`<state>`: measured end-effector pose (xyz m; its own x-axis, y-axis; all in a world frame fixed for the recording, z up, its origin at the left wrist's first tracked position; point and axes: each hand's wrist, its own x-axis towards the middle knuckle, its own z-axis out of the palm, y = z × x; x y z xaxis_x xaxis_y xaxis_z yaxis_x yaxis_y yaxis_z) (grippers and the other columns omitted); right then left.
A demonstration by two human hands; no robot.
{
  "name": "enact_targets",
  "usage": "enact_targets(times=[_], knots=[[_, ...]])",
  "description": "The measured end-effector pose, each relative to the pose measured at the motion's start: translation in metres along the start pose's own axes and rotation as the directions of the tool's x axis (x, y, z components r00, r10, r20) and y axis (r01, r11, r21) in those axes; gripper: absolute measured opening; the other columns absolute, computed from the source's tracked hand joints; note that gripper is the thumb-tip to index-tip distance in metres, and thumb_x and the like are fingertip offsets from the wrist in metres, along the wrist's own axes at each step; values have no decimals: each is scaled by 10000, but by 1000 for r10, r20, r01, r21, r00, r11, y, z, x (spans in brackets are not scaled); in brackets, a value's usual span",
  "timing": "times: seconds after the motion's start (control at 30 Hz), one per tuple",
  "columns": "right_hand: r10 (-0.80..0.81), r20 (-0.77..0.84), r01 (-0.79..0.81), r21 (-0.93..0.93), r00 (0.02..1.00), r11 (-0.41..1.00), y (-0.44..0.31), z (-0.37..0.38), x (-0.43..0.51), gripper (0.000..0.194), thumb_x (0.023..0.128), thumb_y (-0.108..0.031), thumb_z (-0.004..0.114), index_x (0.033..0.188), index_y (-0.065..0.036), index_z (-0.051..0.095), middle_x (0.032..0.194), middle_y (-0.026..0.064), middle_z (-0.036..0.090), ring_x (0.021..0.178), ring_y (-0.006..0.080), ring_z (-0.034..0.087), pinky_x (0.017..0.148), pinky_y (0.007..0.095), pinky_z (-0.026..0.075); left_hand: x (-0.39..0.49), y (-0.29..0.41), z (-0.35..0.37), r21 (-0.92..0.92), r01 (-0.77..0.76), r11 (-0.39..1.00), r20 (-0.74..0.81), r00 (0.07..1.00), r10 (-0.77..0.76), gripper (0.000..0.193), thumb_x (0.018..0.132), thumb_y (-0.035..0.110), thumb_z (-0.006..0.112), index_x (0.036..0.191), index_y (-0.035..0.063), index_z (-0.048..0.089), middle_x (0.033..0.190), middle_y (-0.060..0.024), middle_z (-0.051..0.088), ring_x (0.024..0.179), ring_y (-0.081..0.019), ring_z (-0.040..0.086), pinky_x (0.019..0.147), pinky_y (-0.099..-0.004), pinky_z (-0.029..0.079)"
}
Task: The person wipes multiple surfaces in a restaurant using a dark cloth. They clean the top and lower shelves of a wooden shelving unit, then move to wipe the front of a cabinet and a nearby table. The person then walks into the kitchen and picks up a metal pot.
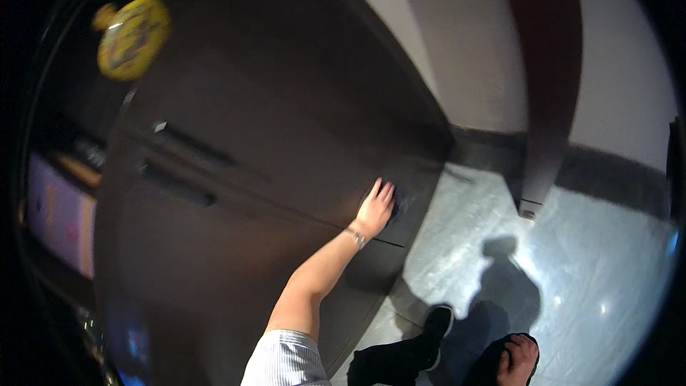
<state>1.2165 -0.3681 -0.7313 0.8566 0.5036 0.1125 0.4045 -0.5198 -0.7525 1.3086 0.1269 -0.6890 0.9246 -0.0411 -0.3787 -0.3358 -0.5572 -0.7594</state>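
My left hand [376, 211] lies pressed against the lower part of a dark brown cabinet door [300, 118], with a watch or bracelet [355, 237] on the wrist. Beneath its fingers is a dark cloth [399, 205], mostly covered by the hand. The seam between this door and a second dark door [214, 262] runs just by my wrist. My right hand [519, 358] rests over my bent knee in dark trousers and holds nothing that I can see.
Two dark bar handles [193, 142] sit along the seam, far from the hand. A yellow round object [134, 37] is by the cabinet's top edge, blurred. A purple box-like thing [61, 214] stands at left. Beside the cabinet are a shiny floor [579, 279] and a wall [471, 53].
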Motion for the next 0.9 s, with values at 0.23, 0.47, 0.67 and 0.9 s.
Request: enact_targets(times=[0.23, 0.47, 0.67, 0.9], knots=[[-75, 4, 75, -64, 997, 995, 17, 46, 10, 191, 704, -85, 614, 885, -29, 594, 986, 148, 586, 1003, 370, 509, 897, 476, 373, -98, -257, -162, -21, 805, 593, -657, 436, -615, 449, 715, 103, 624, 1156, 93, 541, 1220, -164, 480, 1191, -319, 433, 1019, -581, 285], [56, -94, -58, -11, 994, 998, 35, 14, 2, 200, 721, -78, 604, 910, -14, 606, 1031, 160, 588, 1036, 354, 512, 929, 452, 369, -104, -264, -183, -36, 979, 201, -468, 161, -869, 594, 864, 252, 502, 1394, 31, 352, 1430, -339, 244, 1363, -473, 163, 1053, -657, 127], [83, 22, -85, 54, 996, 995, 30, -3, 0, 241, 853, -127, 551, 1065, -29, 612, 1107, 170, 608, 1027, 365, 561, 913, 427, 427, -73, -78, -90, -54, 836, 547, -109, 539, -835, 530, 872, 230, 436, 1372, 54, 410, 1425, -265, 321, 1363, -413, 214, 1084, -628, 100], [40, 117, -51, 95, 992, 994, 34, -1, 11, 252, 863, -124, 555, 1091, -26, 601, 1100, 174, 609, 1006, 357, 574, 864, 414, 470, -167, -59, -88, -222, 462, 859, -183, 846, -502, 415, 801, 175, 508, 1161, -19, 575, 1301, -223, 476, 1242, -356, 428, 1020, -482, 351]])
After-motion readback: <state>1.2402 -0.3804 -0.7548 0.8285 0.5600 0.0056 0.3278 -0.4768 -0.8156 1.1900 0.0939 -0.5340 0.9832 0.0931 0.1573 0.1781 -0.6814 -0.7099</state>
